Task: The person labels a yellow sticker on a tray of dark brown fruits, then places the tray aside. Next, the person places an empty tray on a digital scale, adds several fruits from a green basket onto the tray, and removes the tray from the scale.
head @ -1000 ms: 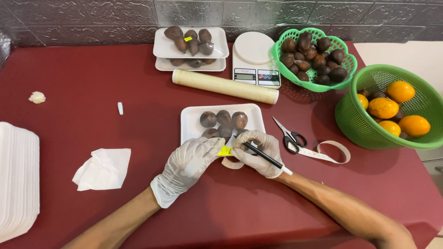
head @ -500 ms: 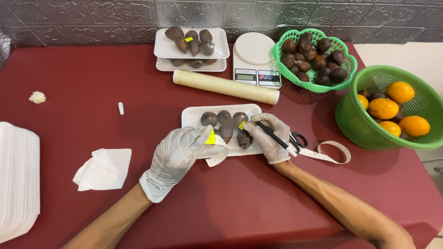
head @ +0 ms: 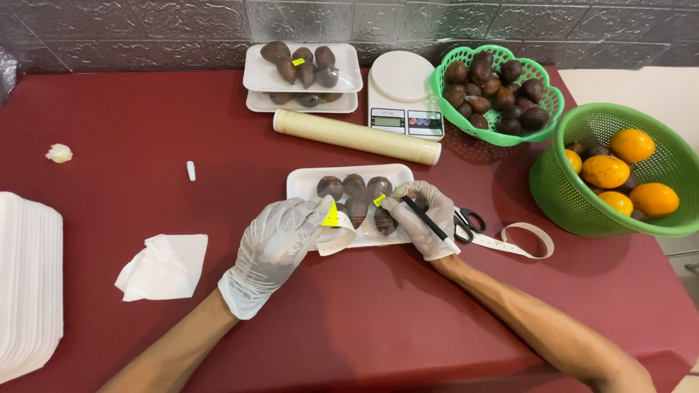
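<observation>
the right hand [head: 422, 218], gloved, presses a small yellow sticker [head: 378, 199] with its fingertips onto the brown fruits [head: 357, 196] in the white foam tray [head: 306, 182] at the table's middle, a black pen [head: 426, 220] tucked along its closed fingers. the left hand [head: 280, 244], also gloved, pinches a white backing strip [head: 338, 236] bearing another yellow sticker [head: 331, 216], at the tray's near left edge. scissors [head: 466, 222] and a curled paper strip [head: 520, 240] lie just right of the tray; a roll of film [head: 357, 136] lies beyond it
</observation>
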